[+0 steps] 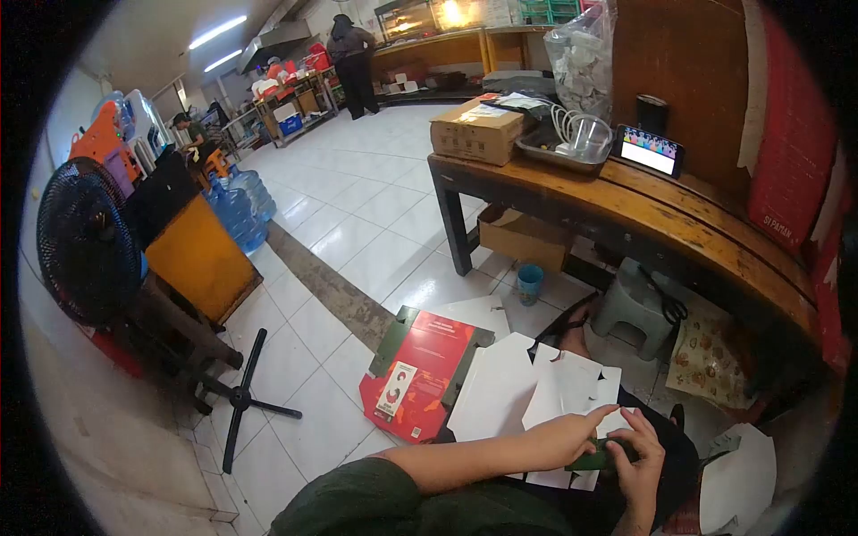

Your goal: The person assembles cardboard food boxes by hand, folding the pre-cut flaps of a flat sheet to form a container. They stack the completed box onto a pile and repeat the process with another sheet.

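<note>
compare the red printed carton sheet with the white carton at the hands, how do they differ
Face: the red printed carton sheet shows a red face with dark green borders; the white carton shows mostly plain white, with a green part at the fingers.
Handling: the red printed carton sheet lies untouched, while the left hand and right hand are on the white carton.
Shared: both have cut, notched edges.

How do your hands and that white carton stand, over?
Left hand and right hand together at a green flap, grip hard to read. White carton part-folded. Red-printed cardboard close by, clear of both hands.
</note>
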A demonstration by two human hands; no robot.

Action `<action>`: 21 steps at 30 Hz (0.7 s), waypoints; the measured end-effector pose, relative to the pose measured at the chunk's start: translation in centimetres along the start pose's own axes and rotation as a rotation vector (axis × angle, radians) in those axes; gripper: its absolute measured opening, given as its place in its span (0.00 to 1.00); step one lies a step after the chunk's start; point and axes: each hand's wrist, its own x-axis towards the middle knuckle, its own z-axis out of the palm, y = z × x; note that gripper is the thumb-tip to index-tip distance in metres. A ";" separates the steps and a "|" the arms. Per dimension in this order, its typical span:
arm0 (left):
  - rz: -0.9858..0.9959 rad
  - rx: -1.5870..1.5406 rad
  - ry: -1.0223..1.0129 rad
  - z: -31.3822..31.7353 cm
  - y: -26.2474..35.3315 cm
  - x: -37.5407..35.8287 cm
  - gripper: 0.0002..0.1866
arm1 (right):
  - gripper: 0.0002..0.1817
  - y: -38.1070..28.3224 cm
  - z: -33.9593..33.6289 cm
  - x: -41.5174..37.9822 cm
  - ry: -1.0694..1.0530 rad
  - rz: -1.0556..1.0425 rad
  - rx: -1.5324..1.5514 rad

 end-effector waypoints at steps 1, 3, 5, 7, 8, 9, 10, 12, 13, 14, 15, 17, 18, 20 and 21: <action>0.008 -0.008 0.012 0.2 -0.1 0.0 0.40 | 0.15 0.1 -0.2 -0.2 -0.043 -0.026 -0.039; 0.028 -0.022 0.034 0.2 0.0 -0.1 0.38 | 0.21 0.2 -0.5 -0.7 0.022 -0.100 0.069; 0.054 -0.057 0.024 -1.1 0.6 0.0 0.33 | 0.30 0.6 -1.3 -1.9 0.144 -0.081 0.167; 0.105 -0.028 0.002 -2.8 0.6 -0.1 0.27 | 0.31 4.2 -4.1 -4.2 0.450 0.069 0.009; 0.148 0.013 -0.013 -3.1 -0.2 -0.1 0.24 | 0.34 5.6 -6.0 -6.3 0.548 0.235 -0.353; 0.201 0.049 -0.027 -3.5 -0.6 0.1 0.21 | 0.37 7.0 -8.1 -8.5 0.629 0.401 -0.727; 0.243 0.100 -0.019 -4.3 -0.2 0.0 0.19 | 0.39 8.8 -10.3 -11.2 0.620 0.609 -0.826; 0.327 0.160 0.047 -5.4 0.2 -0.4 0.16 | 0.45 10.9 -13.6 -17.0 0.591 1.042 -1.001; 0.366 0.171 0.110 -5.7 0.1 -0.4 0.16 | 0.47 9.8 -13.9 -18.1 0.576 1.127 -0.975; 0.402 0.184 0.177 -6.0 0.1 -0.3 0.15 | 0.50 8.9 -14.0 -18.7 0.561 1.207 -0.942; 0.371 0.217 0.199 -6.3 0.1 -0.4 0.15 | 0.53 8.1 -14.1 -19.5 0.547 1.282 -0.906; 0.308 0.291 0.254 -6.8 0.2 -0.7 0.13 | 0.47 13.2 -13.9 -23.4 0.558 0.968 -0.811; 0.190 0.209 0.260 -6.9 0.3 -1.0 0.14 | 0.41 17.3 -13.7 -25.8 0.576 0.712 -0.794; -0.047 0.050 0.270 -7.1 0.6 -1.4 0.16 | 0.23 16.3 -11.8 -23.2 0.755 0.725 -0.424; 0.003 -0.001 0.324 -7.3 0.1 -1.5 0.16 | 0.22 18.6 -11.6 -23.7 0.786 0.742 -0.469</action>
